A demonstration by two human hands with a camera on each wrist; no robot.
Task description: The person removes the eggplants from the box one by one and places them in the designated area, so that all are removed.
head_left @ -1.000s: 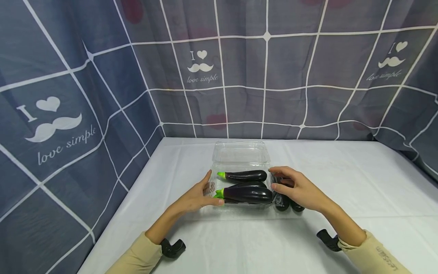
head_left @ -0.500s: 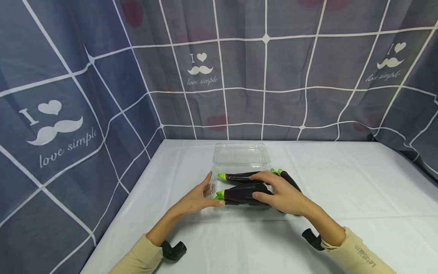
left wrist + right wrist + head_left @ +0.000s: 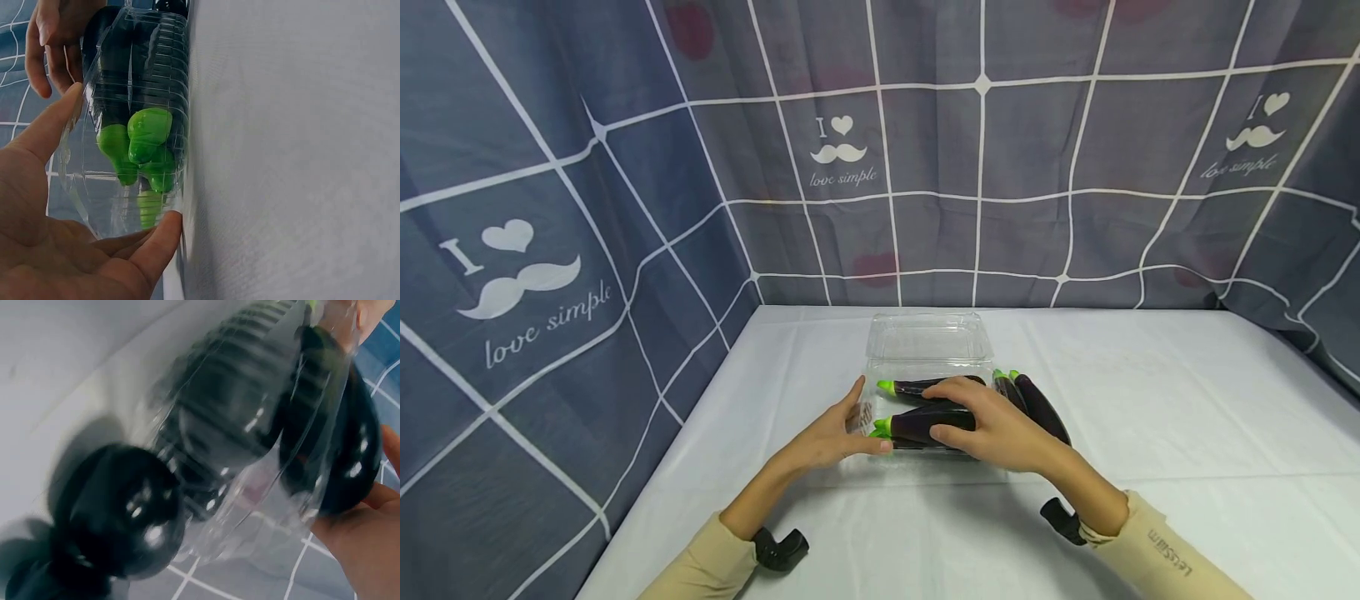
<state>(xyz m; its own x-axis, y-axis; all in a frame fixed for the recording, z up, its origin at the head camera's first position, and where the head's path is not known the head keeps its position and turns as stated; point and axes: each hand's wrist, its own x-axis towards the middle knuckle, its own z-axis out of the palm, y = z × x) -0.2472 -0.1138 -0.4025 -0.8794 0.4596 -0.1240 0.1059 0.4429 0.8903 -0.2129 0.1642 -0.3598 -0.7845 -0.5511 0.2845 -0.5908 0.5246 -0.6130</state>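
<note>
Eggplants [image 3: 913, 425] lie in a clear plastic container [image 3: 106, 203] on the white tabletop [image 3: 887, 533], between the person's two hands. Their green stems [image 3: 150, 125] point toward the left hand [image 3: 823, 435], which sits at the container's left end with its thumb and fingers spread wide and nearly straight, touching the plastic and curled around nothing. In the left wrist view, one fingertip meets the rim and another is low, beside the tabletop.

Across the container, the right hand [image 3: 1003, 429] lies over the rounded ends of the eggplants, hiding part of them. It is partly open, its fingers apart and lightly bent, with the thumb and forefinger over the large upper eggplant; how firmly they press I cannot tell. A slimmer eggplant [image 3: 910, 387] lies along the far side of the container, its rounded end partly behind the fingers.

Just right of the container, two more eggplants [image 3: 1043, 408] lie side by side, partly covered by the right hand and forearm. The container's lid [image 3: 928, 337] lies open on the far side, toward the checked curtain [image 3: 1022, 137].
</note>
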